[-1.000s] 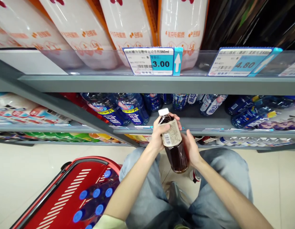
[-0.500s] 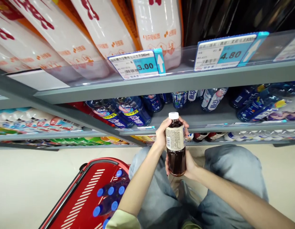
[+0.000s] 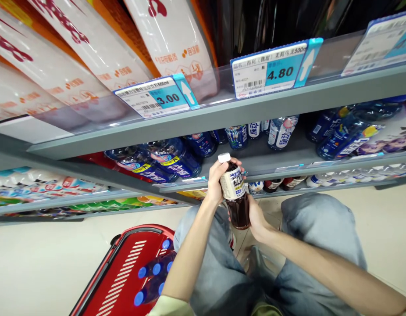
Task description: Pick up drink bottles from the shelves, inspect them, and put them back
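Between my hands is a bottle of dark brown drink (image 3: 239, 213) with a white cap and a cream label marked in blue, tilted slightly to the left. My left hand (image 3: 217, 180) wraps round its upper part, just under the cap. Lower down, my right hand (image 3: 258, 219) grips the right side near the base; some of its fingers are hidden behind the bottle. In front of the bottle, blue drink bottles (image 3: 172, 158) stand on the lower shelf (image 3: 255, 158).
A red basket (image 3: 120, 263) holding several blue-capped bottles (image 3: 157, 268) stands at my left knee. Above runs a grey shelf edge (image 3: 203, 116) with price tags (image 3: 272, 70) and white-and-orange bottles (image 3: 176, 48). My bent knees (image 3: 321, 228) flank the bottle.
The bottle has turned in my hands, so its front label now shows instead of the barcode side. It tilts left now. The view has shifted to the right along the shelf.
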The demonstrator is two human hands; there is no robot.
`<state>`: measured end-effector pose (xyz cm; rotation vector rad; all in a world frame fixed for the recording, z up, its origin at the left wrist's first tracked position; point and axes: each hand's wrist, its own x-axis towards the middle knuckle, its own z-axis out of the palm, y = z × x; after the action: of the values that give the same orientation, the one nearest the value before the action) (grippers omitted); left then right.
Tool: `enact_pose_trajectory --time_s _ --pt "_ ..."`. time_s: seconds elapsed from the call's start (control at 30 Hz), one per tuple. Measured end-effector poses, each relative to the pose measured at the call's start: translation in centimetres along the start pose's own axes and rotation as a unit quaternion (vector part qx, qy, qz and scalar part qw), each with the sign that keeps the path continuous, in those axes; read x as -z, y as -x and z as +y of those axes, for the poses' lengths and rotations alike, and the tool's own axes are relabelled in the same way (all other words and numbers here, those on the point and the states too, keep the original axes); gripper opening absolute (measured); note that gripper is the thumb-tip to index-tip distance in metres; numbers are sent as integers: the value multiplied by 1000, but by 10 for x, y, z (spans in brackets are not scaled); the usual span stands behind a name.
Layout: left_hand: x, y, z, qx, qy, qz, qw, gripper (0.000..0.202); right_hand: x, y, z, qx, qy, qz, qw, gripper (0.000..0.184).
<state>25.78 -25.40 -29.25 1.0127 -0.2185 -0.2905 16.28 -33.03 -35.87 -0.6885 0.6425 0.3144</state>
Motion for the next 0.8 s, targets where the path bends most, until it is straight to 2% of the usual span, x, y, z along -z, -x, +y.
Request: enact_pose_trajectory --time_s 0.1,0.23,0.33,0.43,0.53,0.6,0.8 --pt "0 1 -2 10 7 -14 1000 28 -1 1 1 -21 -30 -10 999 38" --pt "0 8 -3 33 32 -64 997 31 -2 8 3 -93 -55 -56 993 47" --pt "1 13 0 57 74 -73 993 34 1 11 7 -163 -61 -163 971 58" --pt "2 15 6 76 137 -62 986 33 3 11 13 -215 -61 -304 926 71" --pt "3 14 10 69 181 -51 980 30 4 10 17 -232 -58 -393 888 80" --pt "4 13 10 63 189 -50 979 30 3 8 19 -232 -38 -402 885 86" --pt "0 11 10 61 137 -69 986 34 1 11 17 -189 9 -334 923 81"
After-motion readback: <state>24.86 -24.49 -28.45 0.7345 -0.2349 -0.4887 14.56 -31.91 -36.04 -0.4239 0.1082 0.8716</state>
